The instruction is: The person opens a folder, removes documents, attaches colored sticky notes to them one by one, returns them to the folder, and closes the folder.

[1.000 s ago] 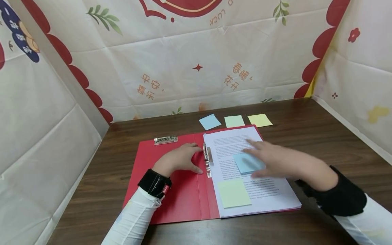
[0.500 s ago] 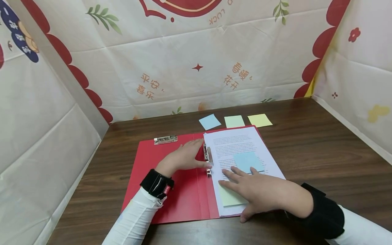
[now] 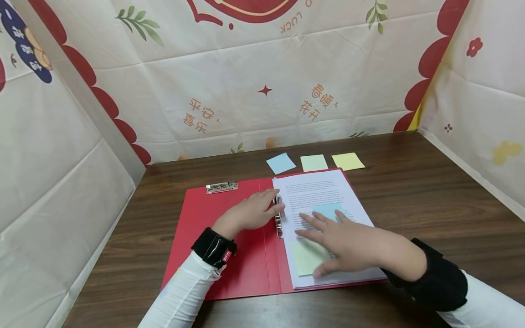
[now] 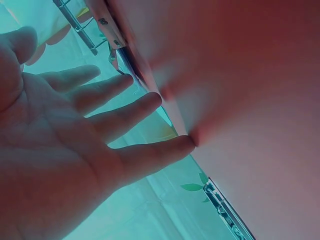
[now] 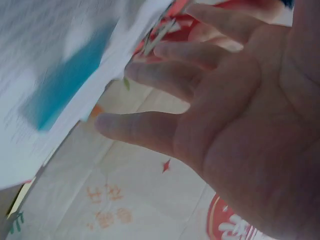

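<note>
A red folder (image 3: 242,282) lies spread flat on a dark wooden table. White printed sheets (image 3: 348,187) are stacked on its right side, bearing a blue sticky note (image 3: 327,209) and a pale green sticky note (image 3: 304,258). My left hand (image 3: 248,213) is at the metal binder mechanism (image 3: 279,225) by the sheets' left edge; in the left wrist view its extended fingertips (image 4: 187,144) come against the red cover. Over the sheets, my right hand (image 3: 348,246) spreads its fingers, partly hiding both notes. Whether it touches the paper I cannot tell.
Beyond the folder's far edge lie three loose sticky notes: blue (image 3: 280,163), green (image 3: 314,162) and yellow (image 3: 347,161). A metal clip (image 3: 222,187) is fixed near the top of the left cover. Printed cloth (image 3: 262,59) encloses the table at the back and sides.
My right hand has come from the blue note down toward the sheets' front, then shifted slightly away from me. My left hand has edged rightward over the binder mechanism.
</note>
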Demonstrator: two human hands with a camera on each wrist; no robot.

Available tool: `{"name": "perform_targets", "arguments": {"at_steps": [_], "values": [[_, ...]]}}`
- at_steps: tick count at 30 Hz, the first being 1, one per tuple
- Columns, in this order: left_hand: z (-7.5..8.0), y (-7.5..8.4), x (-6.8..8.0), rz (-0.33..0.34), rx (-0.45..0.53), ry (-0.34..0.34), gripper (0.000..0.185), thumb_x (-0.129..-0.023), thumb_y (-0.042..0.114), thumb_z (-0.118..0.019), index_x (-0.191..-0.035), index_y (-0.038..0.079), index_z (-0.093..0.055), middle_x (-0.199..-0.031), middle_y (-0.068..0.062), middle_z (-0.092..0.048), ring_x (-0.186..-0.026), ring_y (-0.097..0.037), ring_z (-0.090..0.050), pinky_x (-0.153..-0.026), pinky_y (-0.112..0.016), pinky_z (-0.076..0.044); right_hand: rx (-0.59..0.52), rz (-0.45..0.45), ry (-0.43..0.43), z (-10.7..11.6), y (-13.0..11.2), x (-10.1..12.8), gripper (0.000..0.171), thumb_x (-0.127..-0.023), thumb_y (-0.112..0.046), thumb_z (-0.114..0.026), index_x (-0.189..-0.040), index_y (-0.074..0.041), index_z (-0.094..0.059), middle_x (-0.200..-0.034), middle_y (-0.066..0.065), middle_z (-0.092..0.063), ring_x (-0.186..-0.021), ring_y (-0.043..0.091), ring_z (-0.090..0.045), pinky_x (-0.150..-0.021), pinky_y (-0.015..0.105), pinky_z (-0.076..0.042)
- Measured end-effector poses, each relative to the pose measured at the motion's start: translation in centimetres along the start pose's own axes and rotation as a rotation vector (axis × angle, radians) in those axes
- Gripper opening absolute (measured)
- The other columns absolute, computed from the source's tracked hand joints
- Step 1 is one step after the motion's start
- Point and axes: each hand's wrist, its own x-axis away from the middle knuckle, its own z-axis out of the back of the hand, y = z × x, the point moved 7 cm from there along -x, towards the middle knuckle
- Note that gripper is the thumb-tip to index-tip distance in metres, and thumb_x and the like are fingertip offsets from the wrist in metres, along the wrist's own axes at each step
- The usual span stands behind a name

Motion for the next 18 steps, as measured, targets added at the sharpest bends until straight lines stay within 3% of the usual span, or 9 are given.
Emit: {"name": "perform_targets", "arguments": {"at_steps": [4, 9, 18], "values": [[0.2, 0.1, 0.1, -0.001, 0.022, 0.017, 0.068, -0.108, 0.041, -0.058, -0.166, 0.011, -0.037, -0.168, -0.014, -0.043, -0.158, -0.037, -0.038, -0.125, -0.059, -0.039, 0.034, -0.111, 0.072, 0.8, 1.5, -0.4, 0.080, -0.095, -0.061, -0.070, -0.161, -0.021, -0.049, -0.172, 0.020, -0.035, -0.154, 0.055, -0.038, -0.113, 0.082, -0.035], [0.5, 0.3, 0.1, -0.007, -0.012, 0.049, 0.068, -0.105, 0.042, -0.063, -0.163, 0.012, -0.043, -0.166, -0.014, -0.045, -0.156, -0.036, -0.041, -0.122, -0.057, -0.044, 0.036, -0.203, 0.016, -0.6, 2.7, -1.0, 0.083, -0.092, -0.060, -0.074, -0.159, -0.016, -0.051, -0.167, 0.028, -0.040, -0.147, 0.064, -0.040, -0.106, 0.081, -0.043], [1.9, 1.1, 0.4, -0.034, -0.060, 0.169, 0.058, -0.104, 0.035, -0.069, -0.155, 0.013, -0.054, -0.159, -0.012, -0.052, -0.147, -0.031, -0.052, -0.113, -0.049, -0.055, 0.056, -0.250, 0.010, -1.4, 2.8, -1.3, 0.083, -0.089, -0.060, -0.077, -0.157, -0.018, -0.053, -0.166, 0.027, -0.042, -0.148, 0.064, -0.039, -0.106, 0.089, -0.033]]}}
